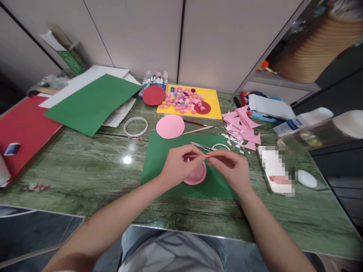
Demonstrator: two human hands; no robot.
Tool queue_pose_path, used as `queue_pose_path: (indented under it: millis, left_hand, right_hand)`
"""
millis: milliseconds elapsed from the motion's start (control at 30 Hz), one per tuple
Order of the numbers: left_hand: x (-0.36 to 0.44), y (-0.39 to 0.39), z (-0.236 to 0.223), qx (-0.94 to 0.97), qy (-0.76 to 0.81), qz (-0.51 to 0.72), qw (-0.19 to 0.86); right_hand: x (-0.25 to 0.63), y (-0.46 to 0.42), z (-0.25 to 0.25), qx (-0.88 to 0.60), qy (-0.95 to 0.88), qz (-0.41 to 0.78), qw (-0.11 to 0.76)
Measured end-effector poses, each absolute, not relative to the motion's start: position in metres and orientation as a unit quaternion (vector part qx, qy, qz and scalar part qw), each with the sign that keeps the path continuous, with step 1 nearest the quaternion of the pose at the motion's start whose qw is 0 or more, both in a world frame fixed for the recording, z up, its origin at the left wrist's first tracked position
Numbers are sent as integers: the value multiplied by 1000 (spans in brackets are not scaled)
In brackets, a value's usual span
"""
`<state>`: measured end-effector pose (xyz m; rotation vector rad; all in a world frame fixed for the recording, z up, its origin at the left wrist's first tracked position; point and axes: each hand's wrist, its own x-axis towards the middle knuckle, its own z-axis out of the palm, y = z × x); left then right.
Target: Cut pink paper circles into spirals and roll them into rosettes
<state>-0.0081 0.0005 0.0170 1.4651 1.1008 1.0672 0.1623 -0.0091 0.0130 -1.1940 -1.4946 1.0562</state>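
My left hand [181,164] and my right hand [231,166] meet above a green sheet [159,177], fingertips pinched close together. Between them runs a thin pink paper strip [193,156], seen edge-on; its far end is hidden by the fingers. Under the left hand lies a roll of pink tape or ring-shaped pink piece [198,177], partly covered. Just beyond the hands rest scissors [202,146] with white handles, blades pointing left. Pink paper circles [170,126] lie at the sheet's upper left edge.
A yellow sheet [217,102] holds many small pink, blue and yellow paper pieces. Pink offcuts [242,124] and white scraps lie right of it. A clear tape roll [135,126], large green paper [96,102] and red paper [28,128] are left. A phone [273,170] and bottles stand right.
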Motion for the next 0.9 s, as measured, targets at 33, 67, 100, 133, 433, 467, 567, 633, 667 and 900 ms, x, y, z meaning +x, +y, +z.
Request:
queue_pose_path:
  millis: [33,67,100,133,433,467,567,633,667,900]
  left_hand:
    - [-8,0,17,603,453,437,490]
    - [-8,0,17,604,454,436,490]
    - [-8,0,17,604,454,434,490]
    - [-8,0,17,605,455,433,490]
    - [-8,0,18,607,456,433,486]
    - [-8,0,18,607,457,432,485]
    - [-9,0,17,608,457,432,485]
    - [-9,0,17,606,454,434,488]
    - [-9,0,17,606,453,435,489]
    - [-8,0,16,605,452,435,490]
  right_hand:
    - [162,-9,13,-487,-610,424,460]
    - [161,-9,13,-489,-612,419,459]
    - [161,-9,13,-490,-613,416,459]
    - [161,-9,12,-492,-615,413,459]
    - [161,-11,15,-510,-621,395,445]
    - [161,-11,15,-511,-622,394,444]
    - [160,-11,15,-510,-620,394,447]
    - [160,-11,15,-510,-619,395,448]
    - [160,-11,15,-511,-619,395,447]
    - [161,-10,14,-519,-616,389,447]
